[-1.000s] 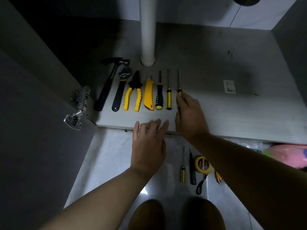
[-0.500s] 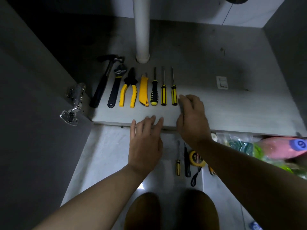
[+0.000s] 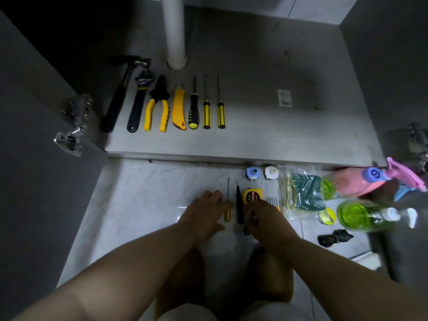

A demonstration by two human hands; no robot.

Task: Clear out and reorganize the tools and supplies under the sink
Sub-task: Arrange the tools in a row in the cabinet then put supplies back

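Observation:
Inside the cabinet (image 3: 278, 135) a row of tools lies side by side: hammer (image 3: 115, 105), wrench (image 3: 137, 105), yellow-handled pliers (image 3: 157, 107), yellow utility knife (image 3: 178, 107) and three screwdrivers (image 3: 206, 114). On the floor tiles in front lie a small yellow screwdriver (image 3: 228, 188), a black pointed tool (image 3: 239, 205) and a yellow tape measure (image 3: 251, 195). My left hand (image 3: 206, 212) rests flat on the floor, fingertips at the small screwdriver's handle. My right hand (image 3: 266, 218) hovers with bent fingers over the tape measure's near side and hides what it touches.
A white drain pipe (image 3: 173, 31) stands at the cabinet's back. Door hinges (image 3: 74, 126) jut out on the left. To the right on the floor lie a bag of sponges (image 3: 301, 193), a pink spray bottle (image 3: 361, 181), a green bottle (image 3: 361, 215), two small caps (image 3: 253, 173) and a black bundle (image 3: 333, 237).
Both hands have drawn back from the cabinet's front edge down to the loose tools on the floor. The third screwdriver stays in the row. The view has tilted downward.

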